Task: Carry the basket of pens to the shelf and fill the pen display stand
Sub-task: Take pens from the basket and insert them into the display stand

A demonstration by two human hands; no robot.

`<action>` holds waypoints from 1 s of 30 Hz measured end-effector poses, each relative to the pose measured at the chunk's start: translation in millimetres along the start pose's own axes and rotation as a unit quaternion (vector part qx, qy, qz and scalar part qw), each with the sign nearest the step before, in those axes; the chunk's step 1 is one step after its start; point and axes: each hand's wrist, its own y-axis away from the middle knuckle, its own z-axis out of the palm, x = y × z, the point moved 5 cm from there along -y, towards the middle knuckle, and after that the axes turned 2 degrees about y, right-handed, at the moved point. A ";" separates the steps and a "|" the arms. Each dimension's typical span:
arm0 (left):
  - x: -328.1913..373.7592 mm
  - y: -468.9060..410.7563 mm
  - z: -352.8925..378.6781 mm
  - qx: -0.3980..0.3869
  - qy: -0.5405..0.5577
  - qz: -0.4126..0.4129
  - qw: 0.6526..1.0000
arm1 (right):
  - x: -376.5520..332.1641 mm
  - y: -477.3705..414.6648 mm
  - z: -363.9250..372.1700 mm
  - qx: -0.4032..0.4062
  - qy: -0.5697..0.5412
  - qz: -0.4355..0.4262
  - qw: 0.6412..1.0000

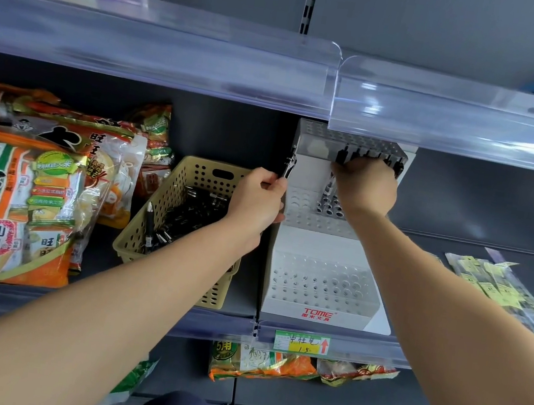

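Observation:
A beige perforated basket (152, 220) stands on the middle shelf with several black pens (187, 214) inside. To its right stands the white tiered pen display stand (320, 279), labelled TOME, with rows of holes. My left hand (255, 200) grips a black pen (289, 165) upright at the stand's left edge. My right hand (365, 185) reaches to the stand's top tier, fingers curled round a pen there among several black pens (369, 155) set in the back row. More pens (329, 204) sit in the second tier.
Snack bags (16, 199) crowd the shelf left of the basket. Flat packaged items (502, 289) lie to the right of the stand. A clear plastic price rail (443, 124) of the upper shelf overhangs the stand's top. A price tag (301, 342) sits below the stand.

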 end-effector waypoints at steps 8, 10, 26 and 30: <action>3.5 2.2 1.4 -0.005 0.005 0.000 1.000 | 3.2 -2.5 1.2 -0.013 0.014 0.004 1.000; 4.2 2.4 2.2 -0.007 0.011 -0.002 1.000 | 4.2 -2.1 0.1 -0.013 0.015 0.002 1.000; 0.4 11.2 12.1 -0.041 0.005 -0.030 0.999 | -11.7 46.2 14.8 -0.313 -0.432 0.023 0.846; 1.4 11.6 15.6 -0.049 0.008 -0.036 0.998 | -10.8 41.5 12.0 -0.302 -0.435 0.016 0.848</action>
